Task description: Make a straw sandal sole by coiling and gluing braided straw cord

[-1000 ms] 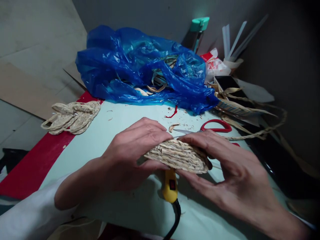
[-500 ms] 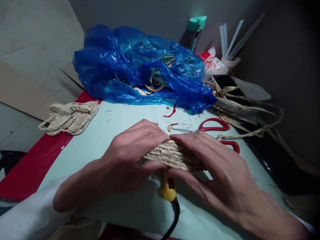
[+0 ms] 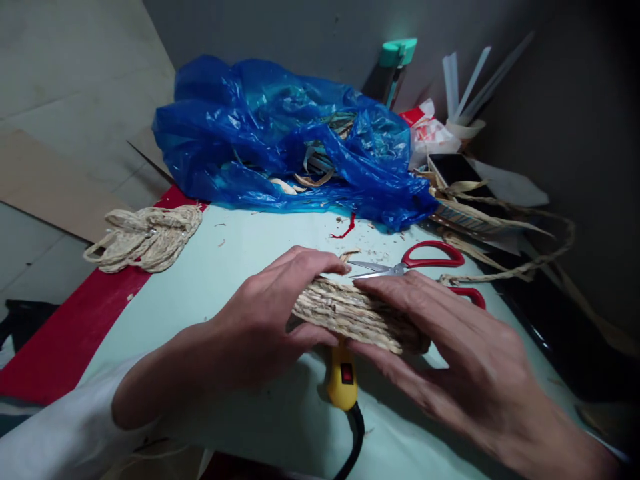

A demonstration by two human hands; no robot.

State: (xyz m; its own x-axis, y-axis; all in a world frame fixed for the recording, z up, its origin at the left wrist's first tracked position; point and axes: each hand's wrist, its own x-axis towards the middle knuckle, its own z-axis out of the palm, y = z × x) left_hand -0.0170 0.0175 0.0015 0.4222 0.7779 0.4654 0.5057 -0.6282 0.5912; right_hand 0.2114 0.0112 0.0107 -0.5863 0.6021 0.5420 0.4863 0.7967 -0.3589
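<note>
A coil of twisted straw rope (image 3: pixel 350 310), wound in close rows, lies between my two hands over the table. My left hand (image 3: pixel 270 307) grips its left end, thumb below and fingers above. Around the right end my right hand (image 3: pixel 440 327) is closed, thumb underneath. Beneath the coil sits a yellow-handled tool (image 3: pixel 343 385) with a red switch and a black cord; its front part is hidden. Scissors with red handles (image 3: pixel 433 255) lie just beyond my right hand, blades slightly apart. From beside them a loose braided straw cord (image 3: pixel 510 272) curves off to the right.
A crumpled blue plastic bag (image 3: pixel 280 140) with dry straw stands at the back. Another woven straw piece (image 3: pixel 145 239) rests on the red strip at left. A dark flat object (image 3: pixel 565 333) lies at right. Behind it, a cup (image 3: pixel 465 128) holds translucent sticks.
Both hands' fingers have moved apart along the top of the coil, showing more of its rows. The whole view has shifted slightly.
</note>
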